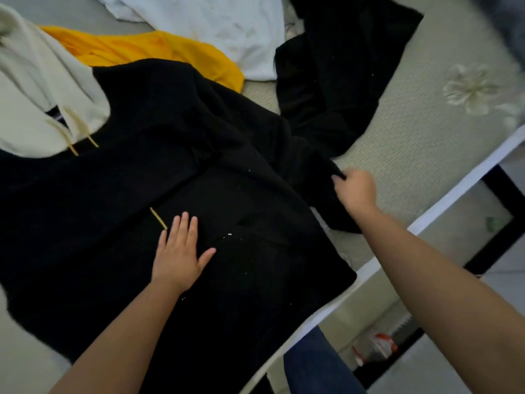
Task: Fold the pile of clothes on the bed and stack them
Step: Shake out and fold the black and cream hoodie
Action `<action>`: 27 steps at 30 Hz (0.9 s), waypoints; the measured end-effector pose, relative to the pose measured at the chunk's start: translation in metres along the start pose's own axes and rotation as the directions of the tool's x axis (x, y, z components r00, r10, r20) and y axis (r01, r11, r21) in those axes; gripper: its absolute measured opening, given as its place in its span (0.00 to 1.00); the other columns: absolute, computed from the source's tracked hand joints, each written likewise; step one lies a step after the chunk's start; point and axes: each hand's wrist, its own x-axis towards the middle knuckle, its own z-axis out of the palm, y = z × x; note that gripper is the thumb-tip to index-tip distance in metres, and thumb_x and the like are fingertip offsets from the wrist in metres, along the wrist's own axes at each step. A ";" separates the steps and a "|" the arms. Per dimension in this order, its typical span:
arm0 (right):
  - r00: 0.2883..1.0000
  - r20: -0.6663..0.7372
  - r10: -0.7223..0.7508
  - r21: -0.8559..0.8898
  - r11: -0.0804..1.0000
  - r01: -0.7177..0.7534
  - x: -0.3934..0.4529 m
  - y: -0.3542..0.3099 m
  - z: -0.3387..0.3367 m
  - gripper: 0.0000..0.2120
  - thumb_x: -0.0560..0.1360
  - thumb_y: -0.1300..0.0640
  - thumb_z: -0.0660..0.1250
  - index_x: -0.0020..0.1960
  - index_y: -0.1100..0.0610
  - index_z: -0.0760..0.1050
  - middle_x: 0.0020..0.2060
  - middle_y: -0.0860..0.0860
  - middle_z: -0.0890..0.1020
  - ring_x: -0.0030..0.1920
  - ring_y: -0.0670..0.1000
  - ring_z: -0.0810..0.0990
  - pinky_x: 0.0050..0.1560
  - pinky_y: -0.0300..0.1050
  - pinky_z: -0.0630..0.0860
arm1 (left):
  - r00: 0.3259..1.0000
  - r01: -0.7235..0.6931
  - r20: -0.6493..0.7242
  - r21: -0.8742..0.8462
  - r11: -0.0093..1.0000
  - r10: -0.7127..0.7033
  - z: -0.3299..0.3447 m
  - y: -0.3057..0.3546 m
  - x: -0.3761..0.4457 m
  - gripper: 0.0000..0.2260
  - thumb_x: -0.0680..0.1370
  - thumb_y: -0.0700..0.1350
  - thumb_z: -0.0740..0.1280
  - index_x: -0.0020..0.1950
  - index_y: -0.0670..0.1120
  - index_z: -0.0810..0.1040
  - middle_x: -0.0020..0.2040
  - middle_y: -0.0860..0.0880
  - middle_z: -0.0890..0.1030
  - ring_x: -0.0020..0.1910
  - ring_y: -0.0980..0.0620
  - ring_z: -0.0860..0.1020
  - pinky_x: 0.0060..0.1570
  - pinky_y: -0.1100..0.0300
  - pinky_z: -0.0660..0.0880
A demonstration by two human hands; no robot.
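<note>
A black hoodie (119,217) with a cream hood (42,89) and yellow-tipped drawstrings lies spread flat on the bed. My left hand (179,251) presses flat on its front, fingers straight. My right hand (355,189) pinches the end of the hoodie's black sleeve (321,172) near the bed's right edge. A yellow garment (159,51), a white garment (227,27) and another black garment (338,66) lie farther back on the bed.
The beige mattress (420,132) has an embroidered flower at the right. Its white bed frame edge (443,206) runs diagonally at the right. Below it are the floor, a red and white shoe (375,345) and my blue trouser leg (315,365).
</note>
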 end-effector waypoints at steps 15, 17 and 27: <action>0.910 -0.011 -0.413 0.838 0.492 0.234 -0.043 -0.243 -0.115 0.12 0.75 0.65 0.61 0.37 0.55 0.77 0.37 0.54 0.77 0.44 0.53 0.75 0.48 0.48 0.72 | 0.898 0.247 -0.275 -0.332 0.910 -0.344 -0.091 -0.047 -0.046 0.28 0.81 0.52 0.53 0.76 0.42 0.47 0.77 0.44 0.48 0.76 0.48 0.45 0.72 0.52 0.50; 0.829 0.110 -0.548 0.782 0.563 0.268 -0.095 -0.273 -0.083 0.09 0.74 0.65 0.61 0.48 0.61 0.80 0.42 0.54 0.78 0.45 0.53 0.76 0.47 0.47 0.72 | 0.853 0.275 -0.303 -0.430 0.860 -0.424 -0.093 -0.066 -0.060 0.28 0.81 0.51 0.54 0.76 0.42 0.49 0.77 0.44 0.50 0.76 0.48 0.47 0.72 0.52 0.51; 0.585 0.585 -0.561 0.462 0.824 0.329 -0.186 -0.265 0.080 0.16 0.78 0.61 0.60 0.65 0.60 0.70 0.60 0.56 0.77 0.54 0.49 0.77 0.52 0.39 0.73 | 0.755 0.430 -0.103 -0.669 0.607 -0.648 0.020 -0.177 -0.124 0.25 0.79 0.47 0.60 0.72 0.38 0.61 0.70 0.38 0.66 0.70 0.41 0.64 0.67 0.47 0.64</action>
